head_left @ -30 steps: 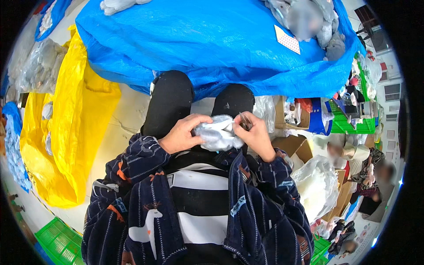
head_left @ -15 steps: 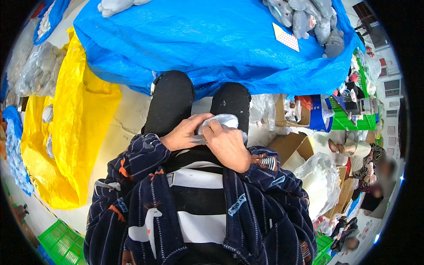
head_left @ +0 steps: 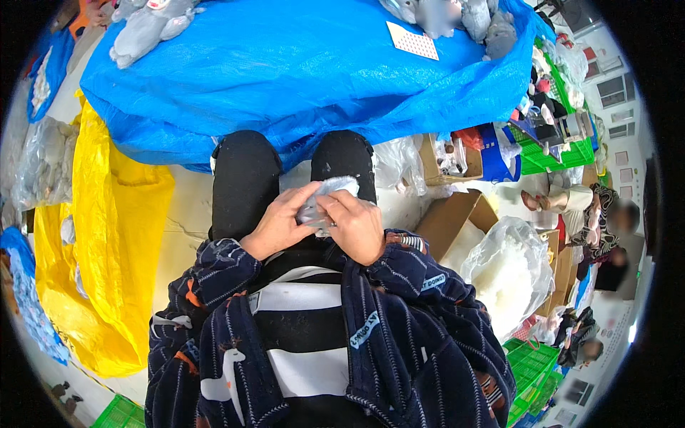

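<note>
A small grey plush piece [head_left: 335, 187] is held above my lap, between my knees. My left hand [head_left: 277, 221] closes on its left side, with fingers and thumb bent around the fabric. On the other side my right hand [head_left: 355, 227] pinches the same piece, its fingers curled over the front. The fingers cover much of the plush, so its full shape is hidden. Ahead of my knees, grey plush toys [head_left: 148, 34] lie on a blue sheet [head_left: 285, 78], at its far left and far right. A white card with rows of red marks [head_left: 412, 41] lies on the sheet too.
A large yellow sack [head_left: 118, 264] spreads at the left. On the right stand an open cardboard box [head_left: 457, 221], a clear bag of white stuffing [head_left: 506, 274] and green crates [head_left: 553, 153]. Other people [head_left: 606, 221] are farther off at the right.
The view has shifted, so the far-left plush toys show more fully. Both hands still hold the grey piece, which has turned between them. The right hand's fingers sit farther to its right side.
</note>
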Available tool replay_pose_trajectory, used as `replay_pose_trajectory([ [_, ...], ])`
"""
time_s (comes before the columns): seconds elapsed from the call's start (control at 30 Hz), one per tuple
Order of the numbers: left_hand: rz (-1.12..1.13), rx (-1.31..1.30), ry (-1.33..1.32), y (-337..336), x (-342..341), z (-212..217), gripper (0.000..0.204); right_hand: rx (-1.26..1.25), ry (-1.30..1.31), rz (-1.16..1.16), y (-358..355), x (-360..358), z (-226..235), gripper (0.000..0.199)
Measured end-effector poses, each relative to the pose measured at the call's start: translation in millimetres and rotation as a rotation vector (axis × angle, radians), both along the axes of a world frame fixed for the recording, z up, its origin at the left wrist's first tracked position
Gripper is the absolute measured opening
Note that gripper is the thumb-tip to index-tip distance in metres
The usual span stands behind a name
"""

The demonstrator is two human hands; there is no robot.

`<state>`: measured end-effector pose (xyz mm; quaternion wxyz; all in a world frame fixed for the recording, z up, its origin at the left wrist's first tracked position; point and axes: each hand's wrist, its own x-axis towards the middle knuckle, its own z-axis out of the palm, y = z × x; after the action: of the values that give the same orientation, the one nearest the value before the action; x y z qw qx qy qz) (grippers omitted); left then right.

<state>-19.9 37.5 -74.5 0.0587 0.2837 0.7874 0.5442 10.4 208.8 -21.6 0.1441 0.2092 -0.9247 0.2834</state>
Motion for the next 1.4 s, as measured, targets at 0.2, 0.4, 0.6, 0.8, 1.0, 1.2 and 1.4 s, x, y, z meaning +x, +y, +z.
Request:
replay_pose_trajectory([
  [0.2,0.024,-0.159,0.227,14.1,1.0,10.7,0.044,0.053,0.018,0.043,14.2,7.0,8.5,0.025],
  [0.4,0.004,-0.048,0.226,13.3,-0.2,-1.9,0.031,-0.464,-0.447,-0.374,65.9,-7.6,2.9,0.013],
  [0.6,0.131,0.137,0.177,-0.5,1.3,-1.4,0.028,-0.762,-0.77,-0.44,111.8,-19.2,-39.6,0.026],
  [0.8,0.111,0.115,0.103,-5.8,4.3,-3.8,0.031,-0.501,-0.36,-0.036,67.2,-14.9,12.0,0.024],
  [1.0,0.089,0.098,0.089,-7.7,9.5,5.9,0.043,-0.242,-0.226,-0.093,43.7,4.8,21.7,0.017],
  [1.2,0.016,-0.068,0.376,0.9,7.9,28.1,0.048,-0.035,-0.068,-0.142,36.5,13.0,32.1,0.02],
  [1.4,-0.015,0.065,0.36,3.6,13.0,19.2,0.042,-0.158,-0.322,-0.254,66.4,0.4,8.4,0.009],
])
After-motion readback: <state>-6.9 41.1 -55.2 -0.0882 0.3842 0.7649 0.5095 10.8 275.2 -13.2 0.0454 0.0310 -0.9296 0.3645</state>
